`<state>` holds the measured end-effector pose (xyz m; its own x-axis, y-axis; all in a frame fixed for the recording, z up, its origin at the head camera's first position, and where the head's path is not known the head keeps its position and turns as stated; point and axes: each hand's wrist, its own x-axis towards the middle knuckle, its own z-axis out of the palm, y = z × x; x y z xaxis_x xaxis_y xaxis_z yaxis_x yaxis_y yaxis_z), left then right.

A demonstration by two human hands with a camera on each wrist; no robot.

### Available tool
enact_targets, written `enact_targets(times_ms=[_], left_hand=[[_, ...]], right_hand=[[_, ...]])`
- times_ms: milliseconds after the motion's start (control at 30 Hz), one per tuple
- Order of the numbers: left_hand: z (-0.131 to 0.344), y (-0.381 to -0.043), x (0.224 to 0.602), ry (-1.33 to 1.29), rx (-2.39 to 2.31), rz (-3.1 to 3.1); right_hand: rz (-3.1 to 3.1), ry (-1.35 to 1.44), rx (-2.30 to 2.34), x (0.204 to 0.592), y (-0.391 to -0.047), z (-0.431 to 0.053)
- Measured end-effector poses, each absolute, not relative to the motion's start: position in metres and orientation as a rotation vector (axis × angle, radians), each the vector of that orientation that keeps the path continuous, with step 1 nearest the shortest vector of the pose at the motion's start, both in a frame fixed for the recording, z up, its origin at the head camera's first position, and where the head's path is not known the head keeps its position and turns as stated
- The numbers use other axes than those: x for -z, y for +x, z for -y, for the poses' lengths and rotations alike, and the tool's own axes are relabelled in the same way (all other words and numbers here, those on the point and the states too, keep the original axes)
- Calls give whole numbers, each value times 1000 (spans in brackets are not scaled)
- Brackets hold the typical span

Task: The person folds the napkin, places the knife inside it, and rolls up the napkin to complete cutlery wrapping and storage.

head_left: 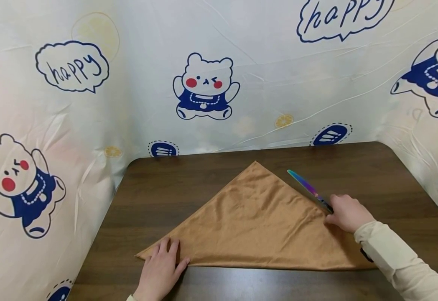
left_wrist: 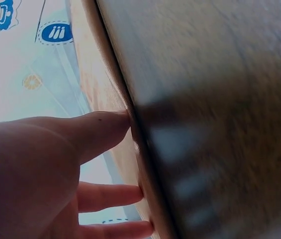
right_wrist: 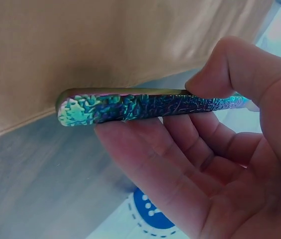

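A brown satiny cloth (head_left: pixel 249 225), folded into a triangle, lies on the table with its point toward the back. My left hand (head_left: pixel 162 267) rests on its left corner, fingers spread. In the left wrist view the thumb (left_wrist: pixel 103 127) and fingertips touch the cloth along its front edge. My right hand (head_left: pixel 348 213) pinches a table knife (head_left: pixel 305 184) between thumb and fingers, over the cloth's right slope. The rainbow-coloured blade slants up and left, its tip beyond the cloth's edge. The knife's textured handle (right_wrist: pixel 130 107) shows in the right wrist view.
The dark wood-grain table (head_left: pixel 159 184) extends around the cloth. Behind it and at both sides hangs a pale curtain (head_left: pixel 256 37) printed with bears and "happy" bubbles.
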<state>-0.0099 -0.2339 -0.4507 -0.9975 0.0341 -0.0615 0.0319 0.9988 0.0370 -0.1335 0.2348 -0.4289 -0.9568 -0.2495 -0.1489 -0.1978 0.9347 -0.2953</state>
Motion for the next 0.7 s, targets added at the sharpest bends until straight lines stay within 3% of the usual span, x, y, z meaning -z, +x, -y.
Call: enact_targets(times_ms=[700], left_hand=[[231,-15,451,78,-108,-3093]], right_hand=[[-2972,-501,319,426,-116,-209]])
